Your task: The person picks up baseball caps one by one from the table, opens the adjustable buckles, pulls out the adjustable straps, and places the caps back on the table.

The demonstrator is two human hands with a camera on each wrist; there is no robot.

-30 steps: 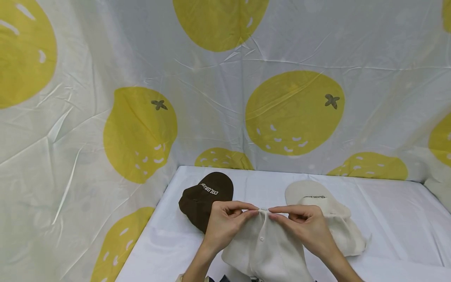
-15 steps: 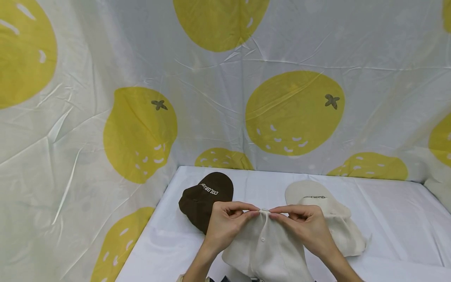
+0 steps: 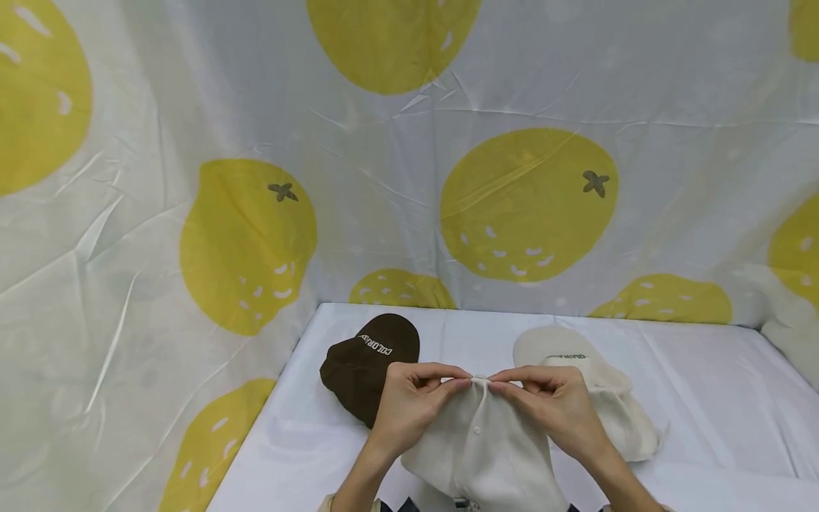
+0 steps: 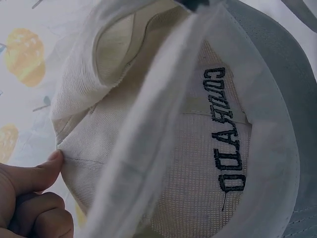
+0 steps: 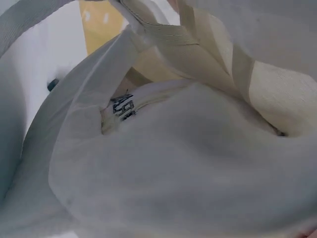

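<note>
While the pale cap [image 3: 489, 462] hangs upright at the near side of the tabletop [image 3: 716, 398], your left hand [image 3: 414, 402] and right hand [image 3: 558, 404] pinch its upper edge just beside each other, thumb and index finger closed on the cloth, the other fingers tucked in. Whether its lower part rests on anything, you cannot tell. The narrow grip seems the chief risk: should one pinch slip, the cap would probably swing from the other, or drop if both fail. Pulling your hands apart too hard could strain the edge between them. The cap's underside gapes, its lettering [image 4: 228, 134] showing inside, so slack cloth may fold inward. The brown cap [image 3: 367, 366] and white cap [image 3: 608, 384] lie beyond your hands; a careless reach might push either.
</note>
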